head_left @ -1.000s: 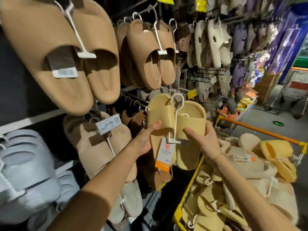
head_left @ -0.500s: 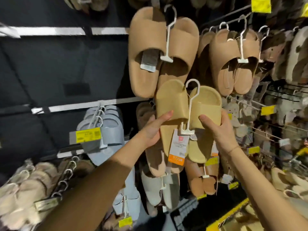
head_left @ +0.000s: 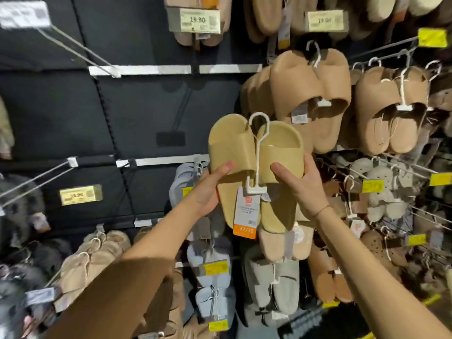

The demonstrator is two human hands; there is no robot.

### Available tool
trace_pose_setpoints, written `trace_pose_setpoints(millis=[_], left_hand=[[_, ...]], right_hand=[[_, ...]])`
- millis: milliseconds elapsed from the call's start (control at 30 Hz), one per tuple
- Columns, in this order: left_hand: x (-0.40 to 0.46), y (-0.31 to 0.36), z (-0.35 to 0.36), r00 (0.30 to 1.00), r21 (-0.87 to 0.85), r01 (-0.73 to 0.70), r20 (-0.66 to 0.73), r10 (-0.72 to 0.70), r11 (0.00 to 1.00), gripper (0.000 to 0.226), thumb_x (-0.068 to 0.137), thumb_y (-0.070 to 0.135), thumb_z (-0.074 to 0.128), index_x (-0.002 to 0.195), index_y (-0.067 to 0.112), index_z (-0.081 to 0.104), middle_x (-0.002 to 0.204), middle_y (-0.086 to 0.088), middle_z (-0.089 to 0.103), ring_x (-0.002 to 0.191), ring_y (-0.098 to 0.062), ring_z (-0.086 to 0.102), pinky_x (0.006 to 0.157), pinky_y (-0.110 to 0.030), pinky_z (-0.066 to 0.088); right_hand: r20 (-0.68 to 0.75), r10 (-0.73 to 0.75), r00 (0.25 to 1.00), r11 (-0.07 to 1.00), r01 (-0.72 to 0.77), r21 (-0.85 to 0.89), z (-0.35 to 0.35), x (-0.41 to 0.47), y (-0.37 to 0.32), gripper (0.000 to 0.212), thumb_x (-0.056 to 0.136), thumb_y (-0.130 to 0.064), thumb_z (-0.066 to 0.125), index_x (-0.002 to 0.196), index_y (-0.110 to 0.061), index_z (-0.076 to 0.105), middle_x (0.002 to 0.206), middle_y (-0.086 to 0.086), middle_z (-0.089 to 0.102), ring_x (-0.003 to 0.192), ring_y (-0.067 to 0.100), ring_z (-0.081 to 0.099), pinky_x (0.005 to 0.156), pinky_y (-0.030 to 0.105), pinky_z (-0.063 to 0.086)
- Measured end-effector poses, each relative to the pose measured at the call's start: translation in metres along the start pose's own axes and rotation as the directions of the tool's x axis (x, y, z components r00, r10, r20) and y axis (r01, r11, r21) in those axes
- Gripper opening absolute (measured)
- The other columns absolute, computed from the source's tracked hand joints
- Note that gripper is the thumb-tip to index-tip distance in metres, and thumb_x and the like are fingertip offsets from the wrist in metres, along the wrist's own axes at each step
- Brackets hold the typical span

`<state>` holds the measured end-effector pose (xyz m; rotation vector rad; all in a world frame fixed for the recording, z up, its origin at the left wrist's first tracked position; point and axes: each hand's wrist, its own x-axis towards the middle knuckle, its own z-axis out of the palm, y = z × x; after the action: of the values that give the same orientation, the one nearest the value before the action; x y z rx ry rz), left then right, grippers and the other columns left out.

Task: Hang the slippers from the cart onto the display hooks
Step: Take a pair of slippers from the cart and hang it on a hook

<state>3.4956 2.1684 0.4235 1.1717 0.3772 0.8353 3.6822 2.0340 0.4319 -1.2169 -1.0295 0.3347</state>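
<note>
I hold up a pair of yellow slippers (head_left: 234, 148) joined by a white plastic hanger (head_left: 259, 152) with its hook on top. A white and orange size tag (head_left: 245, 216) dangles below. My left hand (head_left: 210, 189) grips the left slipper, thumb across its strap. My right hand (head_left: 298, 184) grips the right slipper from the other side. The pair hangs in front of the dark display wall, level with a metal rail (head_left: 168, 160). The cart is out of view.
Tan slippers (head_left: 308, 94) hang on hooks just right of the pair. Bare wire hooks (head_left: 78, 52) jut from the dark panel at upper left and another (head_left: 34, 182) at mid left. Grey slippers (head_left: 212, 277) and beige pairs (head_left: 97, 255) hang below. Price labels (head_left: 195, 20) sit above.
The view has swung left and up, away from the cart toward the dark wall. Both hands have carried the yellow pair along, keeping the same hold.
</note>
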Motion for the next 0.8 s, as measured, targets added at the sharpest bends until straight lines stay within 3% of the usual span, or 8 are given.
trace_pose_setpoints(millis=[200,333,433,667,800], left_hand=[[-0.035,0.063,-0.053,0.997,0.041,-0.056,-0.047,0.058,0.998,0.106,0.054,0.044,0.097,0.143,0.011,0.05,0.127,-0.013,0.07,0.115,-0.027,0.069,0.09,-0.04,0.059],[-0.051,0.106,-0.088,0.992,0.119,-0.084,-0.083,0.094,0.989,0.114,0.051,0.048,0.098,0.147,0.014,0.045,0.128,-0.012,0.069,0.115,-0.027,0.069,0.092,-0.042,0.058],[-0.056,0.138,-0.106,0.988,0.206,-0.104,-0.089,0.125,0.973,0.092,0.069,0.04,0.091,0.146,0.018,0.046,0.125,-0.009,0.07,0.11,-0.023,0.07,0.083,-0.035,0.06],[-0.042,0.187,-0.104,0.98,0.355,-0.169,-0.037,0.195,0.919,0.068,0.078,0.038,0.078,0.138,0.03,0.048,0.123,0.0,0.069,0.1,-0.013,0.072,0.068,-0.025,0.059],[-0.017,0.202,-0.084,0.974,0.382,-0.208,-0.004,0.226,0.901,0.088,0.066,0.046,0.085,0.143,0.027,0.046,0.126,-0.003,0.068,0.108,-0.02,0.071,0.085,-0.04,0.06]], right_hand=[[0.03,-0.026,0.999,1.0,0.026,0.012,0.079,0.004,-0.036,0.063,0.077,-0.037,0.083,0.13,-0.023,0.051,0.119,-0.006,0.064,0.107,0.008,0.063,0.086,0.028,0.057],[0.064,-0.052,0.997,0.999,0.052,0.013,0.124,0.009,-0.053,0.072,0.071,-0.048,0.086,0.129,-0.026,0.05,0.121,-0.006,0.064,0.111,0.011,0.063,0.091,0.034,0.056],[0.048,-0.071,0.996,0.997,0.07,0.014,0.152,0.018,-0.066,0.071,0.073,-0.046,0.085,0.13,-0.024,0.049,0.121,-0.005,0.064,0.109,0.012,0.063,0.091,0.035,0.056],[-0.045,-0.067,0.997,0.998,0.067,-0.001,0.179,0.041,-0.094,0.074,0.077,-0.046,0.081,0.135,-0.021,0.043,0.12,-0.005,0.058,0.106,0.011,0.059,0.08,0.028,0.051],[-0.086,-0.075,0.993,0.997,0.076,0.009,0.165,0.065,-0.1,0.076,0.076,-0.049,0.081,0.136,-0.022,0.042,0.12,-0.005,0.058,0.107,0.013,0.059,0.085,0.032,0.053]])
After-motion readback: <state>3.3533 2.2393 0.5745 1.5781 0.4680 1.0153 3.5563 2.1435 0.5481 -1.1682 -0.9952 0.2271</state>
